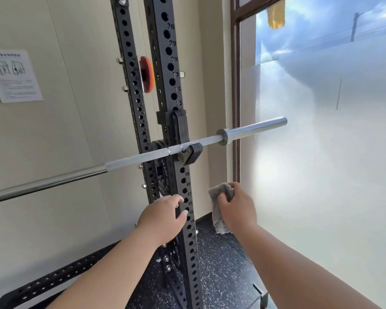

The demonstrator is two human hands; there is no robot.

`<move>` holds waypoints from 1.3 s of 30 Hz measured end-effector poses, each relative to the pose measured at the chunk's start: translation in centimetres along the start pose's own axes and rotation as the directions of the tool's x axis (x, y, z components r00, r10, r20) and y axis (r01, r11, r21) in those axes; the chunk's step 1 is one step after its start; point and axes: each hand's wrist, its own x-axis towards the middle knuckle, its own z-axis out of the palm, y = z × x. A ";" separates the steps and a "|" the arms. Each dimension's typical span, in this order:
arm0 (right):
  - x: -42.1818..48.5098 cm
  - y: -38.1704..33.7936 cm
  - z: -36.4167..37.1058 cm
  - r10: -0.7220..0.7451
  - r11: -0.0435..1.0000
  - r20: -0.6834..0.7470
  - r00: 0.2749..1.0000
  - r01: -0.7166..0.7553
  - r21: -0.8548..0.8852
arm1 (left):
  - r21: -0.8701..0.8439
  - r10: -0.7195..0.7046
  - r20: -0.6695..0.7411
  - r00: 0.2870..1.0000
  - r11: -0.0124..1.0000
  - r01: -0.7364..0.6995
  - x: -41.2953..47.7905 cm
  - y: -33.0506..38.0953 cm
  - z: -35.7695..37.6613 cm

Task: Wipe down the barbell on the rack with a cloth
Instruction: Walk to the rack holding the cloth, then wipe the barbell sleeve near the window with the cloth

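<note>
A: Where are the hands and the bar?

B: The barbell (143, 160) lies across the black rack (165, 90). Its shaft sits in a J-hook (191, 153), and the sleeve (254, 128) juts right toward a frosted window (321, 141). Both hands are below the bar and apart. The right hand (239, 208) clutches a grey cloth (221, 197), one end dangling, clear of the bar. The left hand (163, 216) holds nothing, fingers loosely curled at the upright (191, 253); whether it touches the steel is unclear.

A: What might go wrong?

B: The cloth is not yet on the bar. A hard push along the shaft could roll or slide the bar in its hook, since nothing steadies it. The loose tail might snag at the hook, and the sleeve may spin under the cloth.

A: Any writing?

B: Hole numbers run down the upright: 30 to 25 above the hook, 19 to 16 below. A wall notice (13, 75) has diagrams, but its text is too small to read. The hook's round emblem (181, 156) is illegible
</note>
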 end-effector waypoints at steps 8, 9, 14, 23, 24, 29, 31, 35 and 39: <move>7.8 1.1 -0.8 0.000 0.999 -0.123 0.992 -0.004 -0.039 | -0.031 0.153 -0.016 0.988 0.988 -0.153 9.5 2.6 1.3; 8.8 0.9 -0.9 0.000 0.999 -0.147 0.989 -0.005 -0.037 | -0.027 0.186 -0.032 0.982 0.982 -0.187 10.7 3.1 1.0; 12.4 0.1 -1.0 -0.007 0.999 -0.227 0.974 -0.005 -0.053 | 0.015 0.378 -0.162 0.911 0.924 -0.381 15.3 6.4 -0.3; 15.9 -0.8 -1.4 -0.058 0.998 -0.288 0.956 0.045 -0.053 | 0.139 0.400 -0.390 0.830 0.916 -0.376 20.3 6.8 -1.0; 16.2 -0.8 -1.4 -0.060 0.998 -0.293 0.954 0.048 -0.050 | 0.155 0.398 -0.384 0.833 0.918 -0.366 20.7 6.7 -1.1; 17.8 -0.1 -0.9 -0.057 0.998 -0.304 0.951 0.052 -0.024 | 0.199 0.371 -0.357 0.857 0.927 -0.319 22.6 6.6 -1.2; 18.6 0.5 -0.6 -0.050 0.999 -0.306 0.951 0.049 -0.012 | 0.201 0.360 -0.364 0.859 0.931 -0.305 23.3 6.6 -1.1; 20.8 2.0 0.1 -0.015 0.998 -0.307 0.952 0.032 0.051 | 0.237 0.356 -0.372 0.857 0.930 -0.283 24.8 7.3 -1.1; 23.3 4.0 0.8 -0.011 0.989 -0.280 0.960 0.053 0.142 | 0.288 0.320 -0.352 0.879 0.931 -0.224 26.3 9.1 -1.0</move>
